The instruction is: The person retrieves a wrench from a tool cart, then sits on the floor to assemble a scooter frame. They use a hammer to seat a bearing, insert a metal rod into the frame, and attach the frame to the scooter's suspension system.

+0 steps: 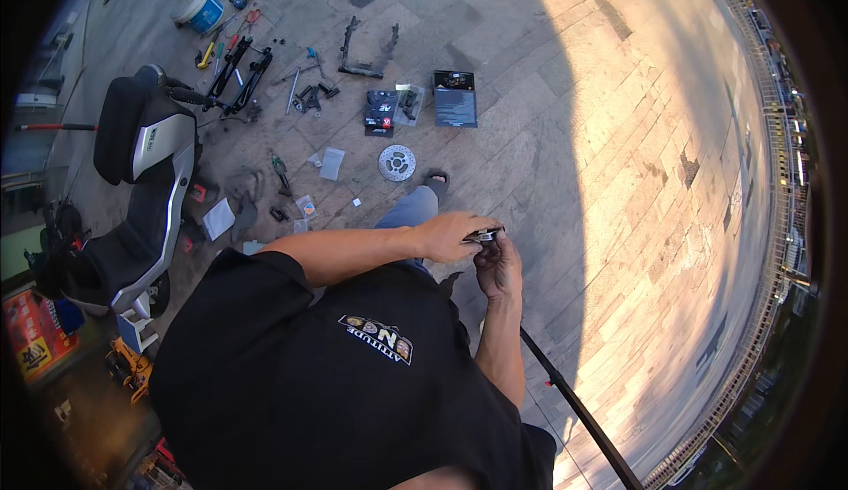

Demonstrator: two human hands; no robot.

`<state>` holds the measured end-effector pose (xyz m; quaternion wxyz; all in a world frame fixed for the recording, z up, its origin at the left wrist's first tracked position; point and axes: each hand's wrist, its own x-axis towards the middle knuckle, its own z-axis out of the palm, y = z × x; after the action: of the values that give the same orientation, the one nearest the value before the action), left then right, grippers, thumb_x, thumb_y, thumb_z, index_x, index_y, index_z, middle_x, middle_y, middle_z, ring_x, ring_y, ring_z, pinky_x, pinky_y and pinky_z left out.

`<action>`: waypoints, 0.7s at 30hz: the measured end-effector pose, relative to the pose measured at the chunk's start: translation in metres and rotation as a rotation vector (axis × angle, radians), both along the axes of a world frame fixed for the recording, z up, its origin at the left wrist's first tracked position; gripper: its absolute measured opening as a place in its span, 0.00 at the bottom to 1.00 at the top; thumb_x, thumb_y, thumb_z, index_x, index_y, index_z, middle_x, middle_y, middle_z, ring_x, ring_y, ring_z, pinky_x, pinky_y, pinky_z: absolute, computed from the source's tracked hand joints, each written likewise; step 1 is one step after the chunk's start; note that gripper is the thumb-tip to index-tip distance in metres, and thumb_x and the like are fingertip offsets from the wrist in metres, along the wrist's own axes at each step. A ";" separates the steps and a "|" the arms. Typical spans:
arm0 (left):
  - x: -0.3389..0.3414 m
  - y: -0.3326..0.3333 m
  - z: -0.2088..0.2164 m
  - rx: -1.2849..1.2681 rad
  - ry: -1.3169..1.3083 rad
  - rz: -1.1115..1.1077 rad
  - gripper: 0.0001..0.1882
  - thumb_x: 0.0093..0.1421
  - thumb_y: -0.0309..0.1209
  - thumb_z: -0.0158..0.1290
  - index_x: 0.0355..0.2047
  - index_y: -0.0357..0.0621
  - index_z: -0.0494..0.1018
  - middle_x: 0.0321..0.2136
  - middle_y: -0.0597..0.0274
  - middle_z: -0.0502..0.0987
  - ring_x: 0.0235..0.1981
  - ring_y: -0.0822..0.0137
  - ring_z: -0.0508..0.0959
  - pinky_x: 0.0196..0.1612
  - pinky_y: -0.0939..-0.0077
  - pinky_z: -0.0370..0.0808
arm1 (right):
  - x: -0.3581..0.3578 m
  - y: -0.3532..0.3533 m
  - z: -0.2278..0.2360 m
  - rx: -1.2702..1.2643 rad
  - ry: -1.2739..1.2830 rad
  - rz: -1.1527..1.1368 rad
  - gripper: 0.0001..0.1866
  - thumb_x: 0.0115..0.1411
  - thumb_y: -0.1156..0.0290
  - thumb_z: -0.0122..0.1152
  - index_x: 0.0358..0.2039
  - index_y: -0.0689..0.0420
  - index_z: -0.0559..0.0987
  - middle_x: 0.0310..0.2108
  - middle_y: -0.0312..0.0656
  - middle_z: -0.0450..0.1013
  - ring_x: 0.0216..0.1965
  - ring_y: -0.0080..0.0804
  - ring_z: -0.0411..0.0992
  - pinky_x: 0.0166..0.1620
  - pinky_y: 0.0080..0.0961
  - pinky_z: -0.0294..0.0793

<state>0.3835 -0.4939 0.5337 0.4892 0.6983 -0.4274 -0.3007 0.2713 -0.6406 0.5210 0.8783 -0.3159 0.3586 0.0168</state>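
Observation:
In front of my body, my left hand (446, 236) and my right hand (498, 269) meet over a small silver metal part (482, 237). My left fingers are closed round it from the left. The right thumb and fingers pinch it from the other side, and dark smudges show on that hand. Most of the part is covered by fingers, so its exact kind is hidden. Beyond my hands, a brake disc (397, 163) with many holes lies flat on the paving.
A scooter (146, 199) stands at left. Fork legs (240, 77), a black bracket (366, 53), boxes (455, 100), plastic bags (331, 163) and scattered tools lie on the paving. A white-and-blue bucket (201, 11) stands far left. A black pole (579, 406) slants at lower right.

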 end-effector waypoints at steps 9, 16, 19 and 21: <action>0.174 -0.172 -0.019 0.063 0.136 0.123 0.26 0.58 0.33 0.54 0.58 0.49 0.67 0.34 0.49 0.75 0.39 0.48 0.75 0.43 0.59 0.70 | 0.179 -0.164 -0.001 -0.010 0.052 0.041 0.22 0.60 0.55 0.61 0.49 0.53 0.70 0.40 0.35 0.73 0.40 0.26 0.71 0.38 0.26 0.67; 0.314 -0.225 -0.006 0.011 0.182 0.402 0.21 0.60 0.34 0.52 0.54 0.44 0.71 0.43 0.46 0.76 0.43 0.49 0.77 0.46 0.61 0.72 | 0.349 -0.244 0.001 -0.075 0.062 0.262 0.18 0.63 0.61 0.58 0.51 0.52 0.72 0.46 0.39 0.73 0.49 0.35 0.70 0.49 0.35 0.68; 0.365 -0.237 -0.013 -0.031 0.321 0.574 0.21 0.59 0.33 0.53 0.53 0.43 0.72 0.43 0.46 0.77 0.45 0.51 0.77 0.48 0.63 0.72 | 0.427 -0.273 -0.007 -0.096 -0.005 0.486 0.19 0.62 0.64 0.59 0.52 0.55 0.71 0.43 0.38 0.74 0.44 0.31 0.73 0.43 0.30 0.72; 0.399 -0.246 -0.020 -0.003 0.519 0.638 0.21 0.59 0.32 0.53 0.52 0.42 0.72 0.43 0.45 0.78 0.45 0.52 0.78 0.49 0.65 0.72 | 0.484 -0.294 -0.017 -0.128 -0.013 0.654 0.20 0.61 0.66 0.60 0.52 0.55 0.70 0.40 0.38 0.75 0.38 0.27 0.75 0.37 0.24 0.73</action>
<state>0.7828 -0.7402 0.5140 0.6505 0.6960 -0.0525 -0.2996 0.7556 -0.9344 0.5039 0.8070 -0.4689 0.2327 0.2734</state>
